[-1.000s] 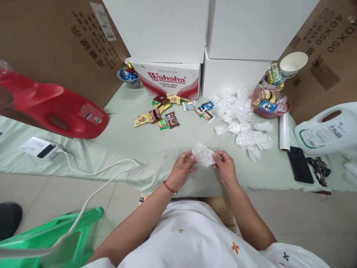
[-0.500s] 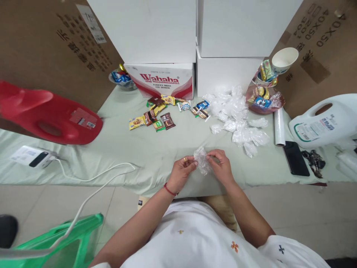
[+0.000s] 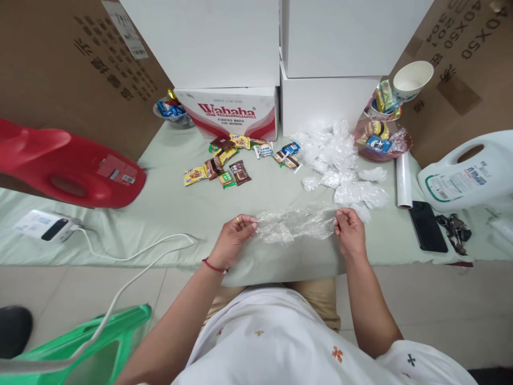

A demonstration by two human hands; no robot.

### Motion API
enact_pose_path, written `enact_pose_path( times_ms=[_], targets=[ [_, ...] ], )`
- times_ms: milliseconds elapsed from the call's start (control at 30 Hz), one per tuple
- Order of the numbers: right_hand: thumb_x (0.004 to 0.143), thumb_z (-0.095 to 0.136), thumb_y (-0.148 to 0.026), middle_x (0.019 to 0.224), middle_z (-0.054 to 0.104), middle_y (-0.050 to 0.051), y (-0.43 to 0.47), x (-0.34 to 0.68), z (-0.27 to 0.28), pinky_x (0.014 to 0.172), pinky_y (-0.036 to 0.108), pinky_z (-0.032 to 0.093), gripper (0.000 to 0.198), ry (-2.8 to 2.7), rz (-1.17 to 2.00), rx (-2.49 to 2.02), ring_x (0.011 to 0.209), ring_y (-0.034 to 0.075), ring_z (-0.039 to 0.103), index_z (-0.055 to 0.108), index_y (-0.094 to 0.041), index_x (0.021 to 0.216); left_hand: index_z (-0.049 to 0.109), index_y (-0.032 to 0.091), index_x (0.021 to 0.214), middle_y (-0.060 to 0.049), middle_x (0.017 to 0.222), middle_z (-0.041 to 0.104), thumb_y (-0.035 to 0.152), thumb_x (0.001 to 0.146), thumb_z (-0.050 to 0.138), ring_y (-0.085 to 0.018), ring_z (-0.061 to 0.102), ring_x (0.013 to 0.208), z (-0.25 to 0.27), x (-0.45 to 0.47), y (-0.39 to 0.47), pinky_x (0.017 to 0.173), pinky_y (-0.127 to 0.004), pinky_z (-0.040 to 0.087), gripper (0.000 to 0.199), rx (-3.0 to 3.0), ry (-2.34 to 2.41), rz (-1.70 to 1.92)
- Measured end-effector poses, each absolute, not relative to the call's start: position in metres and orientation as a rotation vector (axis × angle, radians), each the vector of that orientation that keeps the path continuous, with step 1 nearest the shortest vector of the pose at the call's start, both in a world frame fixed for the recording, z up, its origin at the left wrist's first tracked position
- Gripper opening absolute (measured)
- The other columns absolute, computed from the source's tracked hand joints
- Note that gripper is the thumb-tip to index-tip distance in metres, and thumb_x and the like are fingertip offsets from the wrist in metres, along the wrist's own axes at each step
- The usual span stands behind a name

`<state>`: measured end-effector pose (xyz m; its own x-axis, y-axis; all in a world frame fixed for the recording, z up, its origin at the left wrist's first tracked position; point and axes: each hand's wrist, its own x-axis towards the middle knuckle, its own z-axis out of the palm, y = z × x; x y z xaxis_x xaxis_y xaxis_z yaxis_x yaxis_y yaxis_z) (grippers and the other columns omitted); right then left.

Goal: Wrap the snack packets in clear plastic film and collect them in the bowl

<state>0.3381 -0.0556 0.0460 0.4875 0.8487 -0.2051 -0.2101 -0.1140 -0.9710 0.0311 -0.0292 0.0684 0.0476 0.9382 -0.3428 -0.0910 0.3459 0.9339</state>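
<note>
A clear, crinkled plastic film cover (image 3: 294,224) is stretched sideways above the near part of the cloth-covered table (image 3: 168,208). My left hand (image 3: 236,238) pinches its left end between thumb and fingers. Its right end is gripped by my right hand (image 3: 349,230), fingers curled closed. Just beyond my right hand lies a heap of similar crumpled clear plastic pieces (image 3: 331,155). Several wrapped snacks (image 3: 224,163) are scattered past my left hand, in yellow, brown and green packets.
A white carton with red print (image 3: 236,115) stands at the back. To the left are a red jug (image 3: 80,166) and a white power bank (image 3: 44,227) with a cable. On the right are a snack bowl (image 3: 382,144), a film roll (image 3: 404,182), a black phone (image 3: 428,227), keys (image 3: 455,232) and a white jug (image 3: 473,171).
My hands have moved apart, the left one leftward and the right one rightward. Between them the plastic has gone from a small crumpled bunch to a wide, stretched strip.
</note>
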Motion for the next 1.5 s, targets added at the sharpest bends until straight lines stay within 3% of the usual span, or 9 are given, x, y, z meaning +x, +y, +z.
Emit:
enact_pose_path(
  times_ms=[300,433,533,667,767,867,1000,1167,1500],
  targets=[
    [0.071,0.084,-0.054,0.058,0.054,-0.006,-0.061,0.342,0.044,0.042,0.021,0.024,0.04,-0.713,1.233,-1.441,0.044,0.006,0.036,0.064,-0.021,0.082,0.071,0.017,0.086,0.001,0.07,0.061,0.049,0.058,0.091,-0.013,0.051,0.064,0.065,-0.013,-0.016,0.06,-0.025,0.04,0.047,0.984,1.537,0.854],
    [0.071,0.082,-0.056,0.057,0.054,-0.006,-0.058,0.331,0.045,0.042,0.021,0.025,0.042,-0.732,1.24,-1.467,0.044,0.007,0.037,0.063,-0.021,0.082,0.066,0.021,0.083,-0.003,0.082,0.067,0.058,0.087,0.065,-0.018,0.057,0.08,0.07,0.009,-0.033,0.074,-0.03,0.045,0.038,1.307,1.86,1.106],
    [0.072,0.081,-0.057,0.057,0.055,-0.006,-0.057,0.325,0.048,0.042,0.022,0.026,0.042,-0.772,1.254,-1.466,0.044,0.008,0.038,0.063,-0.021,0.083,0.067,0.022,0.085,-0.006,0.091,0.069,0.059,0.1,0.041,-0.021,0.061,0.087,0.074,0.049,-0.052,0.083,-0.034,0.048,0.048,1.559,1.651,0.925],
    [0.077,0.08,-0.054,0.058,0.055,-0.006,-0.056,0.322,0.05,0.043,0.022,0.028,0.038,-0.815,1.259,-1.433,0.045,0.007,0.039,0.064,-0.021,0.085,0.067,0.02,0.088,-0.01,0.097,0.066,0.063,0.083,0.066,-0.026,0.06,0.096,0.066,0.102,-0.06,0.086,-0.039,0.047,0.043,1.689,1.686,0.656],
    [0.078,0.082,-0.051,0.059,0.055,-0.006,-0.051,0.329,0.052,0.044,0.021,0.029,0.035,-0.819,1.27,-1.374,0.045,0.006,0.039,0.065,-0.021,0.085,0.055,0.021,0.062,-0.002,0.072,0.056,0.056,0.079,0.07,-0.02,0.054,0.076,0.06,0.117,-0.051,0.075,-0.034,0.043,0.042,1.59,1.501,0.577],
    [0.073,0.086,-0.05,0.062,0.057,-0.006,-0.043,0.341,0.057,0.045,0.02,0.035,0.036,-0.723,1.228,-1.297,0.049,0.007,0.044,0.067,-0.022,0.086,0.047,0.021,0.057,0.003,0.061,0.046,0.056,0.078,0.07,-0.013,0.047,0.064,0.065,0.113,-0.042,0.066,-0.029,0.04,0.047,1.19,1.24,0.67],
    [0.073,0.085,-0.059,0.091,0.07,0.001,-0.038,0.338,0.062,0.075,0.027,0.057,0.049,-0.561,1.166,-1.124,0.08,0.013,0.066,0.069,-0.024,0.102,0.053,0.018,0.064,-0.002,0.08,0.064,0.055,0.061,0.087,-0.016,0.06,0.082,0.081,0.104,-0.04,0.075,-0.029,0.051,0.05,0.668,1.099,0.889],
    [0.082,0.068,-0.074,0.115,0.069,0.009,-0.058,0.279,0.054,0.098,0.039,0.056,0.061,-0.527,1.147,-1.165,0.106,0.021,0.066,0.068,-0.022,0.113,0.056,0.017,0.06,-0.001,0.082,0.062,0.052,0.061,0.091,-0.016,0.061,0.09,0.089,0.11,-0.048,0.084,-0.031,0.056,0.05,0.613,1.093,1.167],
    [0.082,0.069,-0.062,0.084,0.066,0.001,-0.041,0.281,0.068,0.058,0.025,0.052,0.04,-0.624,1.035,-1.356,0.07,0.014,0.062,0.059,-0.023,0.083,0.056,0.017,0.058,0.0,0.07,0.062,0.046,0.066,0.091,-0.012,0.059,0.072,0.122,0.049,-0.052,0.06,-0.02,0.05,0.047,0.758,1.059,0.943]
  ],
)
